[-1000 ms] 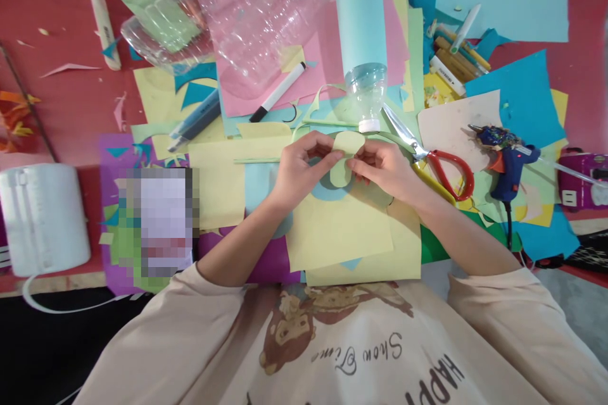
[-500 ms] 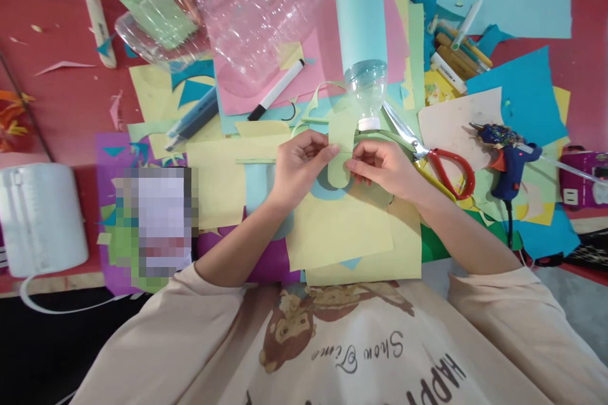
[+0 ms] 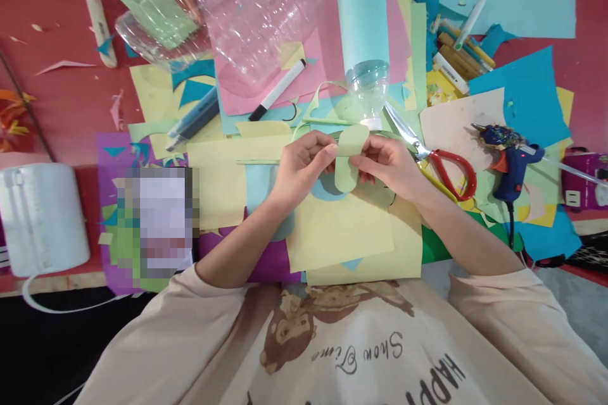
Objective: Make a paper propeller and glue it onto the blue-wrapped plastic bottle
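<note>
Between my two hands is a light green paper cutout (image 3: 348,171) with rounded ends and a crease across its middle. My left hand (image 3: 306,164) pinches its left edge near the crease. On the opposite edge, the fingers of my right hand (image 3: 387,161) are closed on the same piece. Just beyond it lies a plastic bottle (image 3: 367,92) wrapped in light blue paper, its white cap towards me. Scissors (image 3: 451,171) with red handles rest by my right hand. Yellow paper sheets (image 3: 342,234) are spread beneath my hands.
A blue glue gun (image 3: 513,168) stands among paper scraps on the right. Clear plastic bottles (image 3: 266,19) lie at the back left. A black-and-white marker (image 3: 278,90) and a blue cutter (image 3: 194,117) are left of centre. A white case (image 3: 42,218) sits far left.
The green cutout's upper half has tilted to the right and now bends at the crease. Both hands keep their grip and have shifted only slightly.
</note>
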`<state>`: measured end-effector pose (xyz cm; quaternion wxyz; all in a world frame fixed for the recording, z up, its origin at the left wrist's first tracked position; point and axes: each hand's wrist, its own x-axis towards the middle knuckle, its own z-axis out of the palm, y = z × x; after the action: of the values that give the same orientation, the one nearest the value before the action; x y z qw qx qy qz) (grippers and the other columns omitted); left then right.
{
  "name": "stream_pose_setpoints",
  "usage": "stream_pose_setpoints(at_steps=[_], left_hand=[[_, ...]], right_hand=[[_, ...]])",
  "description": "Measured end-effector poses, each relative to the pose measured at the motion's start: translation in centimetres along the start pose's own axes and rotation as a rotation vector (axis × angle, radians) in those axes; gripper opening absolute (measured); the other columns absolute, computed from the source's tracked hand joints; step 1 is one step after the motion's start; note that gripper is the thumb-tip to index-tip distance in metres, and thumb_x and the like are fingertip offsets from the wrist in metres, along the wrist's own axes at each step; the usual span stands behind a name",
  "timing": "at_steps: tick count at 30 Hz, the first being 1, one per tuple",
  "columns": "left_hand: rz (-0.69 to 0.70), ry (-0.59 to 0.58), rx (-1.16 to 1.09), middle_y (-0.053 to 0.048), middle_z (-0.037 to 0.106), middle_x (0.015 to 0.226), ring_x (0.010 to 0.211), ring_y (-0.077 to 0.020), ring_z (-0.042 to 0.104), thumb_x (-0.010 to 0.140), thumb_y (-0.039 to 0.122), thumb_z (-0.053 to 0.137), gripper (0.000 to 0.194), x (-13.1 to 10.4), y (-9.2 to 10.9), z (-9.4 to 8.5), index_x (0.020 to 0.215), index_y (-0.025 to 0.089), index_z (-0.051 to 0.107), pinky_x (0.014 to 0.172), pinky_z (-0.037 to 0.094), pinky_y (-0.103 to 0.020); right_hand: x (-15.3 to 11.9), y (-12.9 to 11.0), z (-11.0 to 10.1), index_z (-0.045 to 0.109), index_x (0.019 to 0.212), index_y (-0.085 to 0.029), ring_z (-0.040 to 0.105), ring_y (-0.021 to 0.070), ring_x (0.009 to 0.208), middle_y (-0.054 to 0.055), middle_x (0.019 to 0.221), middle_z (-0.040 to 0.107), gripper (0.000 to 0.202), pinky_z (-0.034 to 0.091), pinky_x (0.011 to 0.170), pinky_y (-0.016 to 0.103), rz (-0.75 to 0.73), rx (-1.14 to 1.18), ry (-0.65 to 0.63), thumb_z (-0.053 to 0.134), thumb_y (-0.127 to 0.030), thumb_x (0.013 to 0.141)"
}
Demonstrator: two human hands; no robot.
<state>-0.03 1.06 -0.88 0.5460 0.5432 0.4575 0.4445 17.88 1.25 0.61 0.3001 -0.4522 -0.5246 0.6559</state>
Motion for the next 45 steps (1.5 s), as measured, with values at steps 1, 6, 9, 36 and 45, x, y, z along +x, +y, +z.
stream_pose_setpoints(at_steps=[1,6,9,36,45], left_hand=[[0.017,-0.006,0.045,0.003,0.052,0.056,0.05,-0.0087,0.049,0.079,0.058,0.063,0.041,-0.04,-0.06,-0.02,0.068,0.02,0.056,0.048,0.04,-0.023],[0.072,-0.018,0.212,0.004,0.045,0.052,0.048,-0.0077,0.043,0.086,0.053,0.056,0.043,-0.24,-0.48,0.04,0.061,0.019,0.049,0.045,0.033,-0.023],[0.06,-0.006,0.23,0.004,0.046,0.053,0.048,-0.0078,0.042,0.086,0.051,0.056,0.041,-0.28,-0.48,0.06,0.061,0.02,0.049,0.046,0.033,-0.023],[-0.023,-0.06,0.104,0.005,0.049,0.049,0.044,-0.0061,0.045,0.082,0.034,0.061,0.032,-0.4,-0.04,-0.06,0.059,0.019,0.046,0.042,0.035,-0.02],[0.084,0.049,0.044,0.008,0.041,0.05,0.041,-0.0043,0.033,0.078,0.043,0.071,0.033,-0.11,-0.21,-0.44,0.069,0.021,0.047,0.04,0.028,-0.019]], right_hand=[[0.03,0.0,-0.03,0.05,0.071,-0.021,0.054,0.0092,0.052,-0.004,0.064,0.052,0.036,0.04,0.045,0.024,0.003,0.007,-0.002,0.073,-0.048,0.075],[0.11,-0.03,-0.08,0.047,0.068,-0.022,0.054,0.0101,0.05,-0.005,0.06,0.05,0.038,0.04,0.044,0.025,0.019,0.011,0.007,0.076,-0.045,0.073],[0.11,-0.04,-0.09,0.045,0.066,-0.022,0.053,0.0103,0.049,-0.005,0.058,0.05,0.04,0.039,0.043,0.026,0.025,0.01,0.005,0.076,-0.047,0.073],[-0.12,-0.12,0.21,0.046,0.07,-0.021,0.051,0.0095,0.052,-0.005,0.056,0.051,0.02,0.04,0.051,0.025,-0.065,-0.048,-0.013,0.052,-0.02,0.09],[-0.4,0.04,-0.07,0.04,0.071,-0.022,0.037,0.0071,0.047,-0.006,0.059,0.038,0.021,0.03,0.045,0.023,-0.25,-0.151,0.137,0.05,-0.025,0.089]])
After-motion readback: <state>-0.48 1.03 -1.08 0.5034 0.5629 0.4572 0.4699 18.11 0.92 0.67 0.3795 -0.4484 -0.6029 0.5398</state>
